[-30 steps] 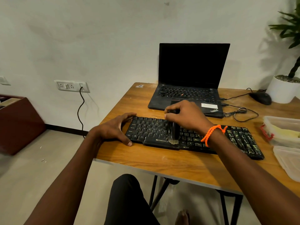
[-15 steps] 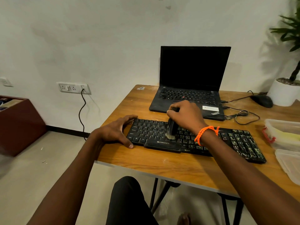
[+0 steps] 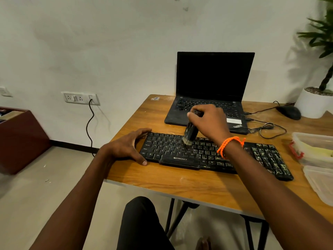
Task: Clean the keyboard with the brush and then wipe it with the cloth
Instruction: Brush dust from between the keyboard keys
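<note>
- The long black keyboard (image 3: 214,154) lies on the wooden table (image 3: 180,183), its long axis running from 10 o'clock to 4 o'clock, left end nearer the wall
- The right hand (image 3: 210,121), orange braided band (image 3: 228,145) on its wrist, grips the black-handled brush (image 3: 190,131); handle points to 1 o'clock, pale bristles down on the upper key rows
- The left hand (image 3: 126,147), spread, braces the keyboard's left end
- Since half a second ago the brush has moved from the lower rows toward the open black laptop (image 3: 210,91) at 12 o'clock
</note>
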